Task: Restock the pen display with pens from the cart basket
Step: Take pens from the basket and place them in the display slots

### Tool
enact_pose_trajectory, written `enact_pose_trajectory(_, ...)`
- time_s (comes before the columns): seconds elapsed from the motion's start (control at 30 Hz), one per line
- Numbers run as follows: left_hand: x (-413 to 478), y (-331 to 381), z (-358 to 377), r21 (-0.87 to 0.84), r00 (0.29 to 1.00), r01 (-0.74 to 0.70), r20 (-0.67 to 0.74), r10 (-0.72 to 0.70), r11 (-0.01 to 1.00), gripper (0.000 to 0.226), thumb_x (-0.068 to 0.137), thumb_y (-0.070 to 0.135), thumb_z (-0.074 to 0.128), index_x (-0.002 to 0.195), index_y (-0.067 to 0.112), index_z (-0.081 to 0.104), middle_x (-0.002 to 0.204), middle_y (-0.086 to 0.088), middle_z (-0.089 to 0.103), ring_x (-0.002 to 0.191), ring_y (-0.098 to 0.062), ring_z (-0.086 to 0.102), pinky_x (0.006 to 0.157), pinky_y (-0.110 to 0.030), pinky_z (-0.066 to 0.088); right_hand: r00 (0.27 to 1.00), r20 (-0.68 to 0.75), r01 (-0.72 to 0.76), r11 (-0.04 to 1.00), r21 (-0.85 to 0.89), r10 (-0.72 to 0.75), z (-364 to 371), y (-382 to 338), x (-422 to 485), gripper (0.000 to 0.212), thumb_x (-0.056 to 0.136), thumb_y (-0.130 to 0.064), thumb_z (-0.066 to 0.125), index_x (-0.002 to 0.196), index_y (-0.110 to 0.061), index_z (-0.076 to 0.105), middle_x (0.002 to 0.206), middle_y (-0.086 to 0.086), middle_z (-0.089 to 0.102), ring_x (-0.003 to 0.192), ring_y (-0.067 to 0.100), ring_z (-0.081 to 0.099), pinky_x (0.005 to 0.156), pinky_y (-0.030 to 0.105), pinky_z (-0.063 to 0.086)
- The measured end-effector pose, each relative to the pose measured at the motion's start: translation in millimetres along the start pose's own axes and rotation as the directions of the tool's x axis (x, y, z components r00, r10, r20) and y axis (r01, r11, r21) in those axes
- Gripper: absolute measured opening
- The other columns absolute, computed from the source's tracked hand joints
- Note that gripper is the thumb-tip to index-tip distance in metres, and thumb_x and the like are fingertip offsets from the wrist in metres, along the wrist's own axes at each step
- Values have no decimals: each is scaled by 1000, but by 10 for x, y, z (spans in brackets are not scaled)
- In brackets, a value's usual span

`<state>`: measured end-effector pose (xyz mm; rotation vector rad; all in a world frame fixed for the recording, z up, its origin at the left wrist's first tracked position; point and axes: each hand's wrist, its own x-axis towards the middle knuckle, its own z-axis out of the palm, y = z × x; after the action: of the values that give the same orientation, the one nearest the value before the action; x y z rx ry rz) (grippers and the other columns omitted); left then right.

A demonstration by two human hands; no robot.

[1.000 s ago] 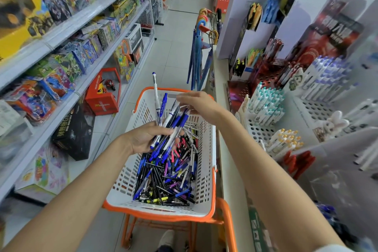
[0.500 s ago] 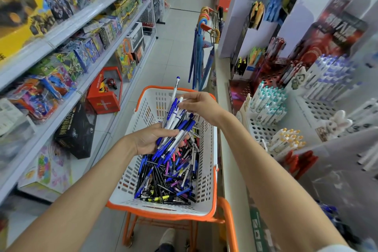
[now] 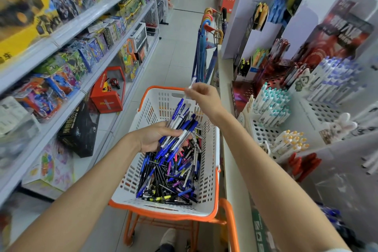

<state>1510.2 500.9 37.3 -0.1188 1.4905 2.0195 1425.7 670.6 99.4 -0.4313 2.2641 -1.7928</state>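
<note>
Left hand (image 3: 152, 138), seen from the head camera, grips a fanned bundle of blue-capped clear plastic pens (image 3: 180, 125) above the white perforated plastic basket with orange rim (image 3: 207, 170). Right hand (image 3: 205, 97), at 1 o'clock from the left hand, pinches one white-barrelled pen (image 3: 191, 85) between thumb and fingers; the pen's blurred upper end points toward 1 o'clock. Loose blue, black and purple pens (image 3: 169, 176) cover the basket floor. The basket sits on an orange tubular cart frame (image 3: 232, 217). At 4 o'clock from the right hand stands the white perforated tiered pen display (image 3: 263, 133), which holds upright teal-capped white pens (image 3: 272, 102), with yellow-capped white pens (image 3: 290, 141) at 5 o'clock from these.
</note>
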Motion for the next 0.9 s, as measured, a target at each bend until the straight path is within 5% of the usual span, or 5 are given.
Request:
enact_pose_trajectory(0.07,-18,7,51,-55,998,-20,-65,17,998,22,85,11,65,105,9,75,109,-13,74,87,-19,73,73,-35,62,986,-165,32,988,154,-6,-46,11,18,12,97,-15,61,88,-8,62,75,3,64,66,11,59,69,25,47)
enact_pose_trajectory(0.17,14,23,129,-256,963,-134,-261,65,957,39,97,4,53,68,8,78,84,-9,76,69,-16,73,63,-32,61,961,-275,89,966,242,-20,-73,30,-4,3,95,-4,60,97,-3,62,85,8,71,79,15,72,73,24,56)
enact_pose_trajectory(0.53,209,107,51,-591,868,-394,-490,74,704,29,100,14,54,125,4,61,108,-14,73,89,-23,74,82,-41,60,936,42,322,804,-500,-349,368,390,-233,20,99,-19,62,111,-12,76,82,5,70,66,18,60,66,40,52)
enact_pose_trajectory(0.73,214,42,58,-519,863,-370,-499,79,770,25,99,15,56,121,5,63,93,-10,74,76,-20,75,60,-33,60,939,137,337,766,-548,-315,366,326,-238,18,95,-20,65,101,-12,80,87,4,69,71,13,58,71,35,50)
enact_pose_trajectory(0.9,162,-1,5,-339,898,-253,-432,89,906,13,94,12,62,100,1,65,73,-10,70,63,-22,70,60,-33,60,960,-22,237,848,-475,-280,244,81,-92,22,95,-24,64,111,-13,74,92,-8,63,64,-1,49,65,25,44)
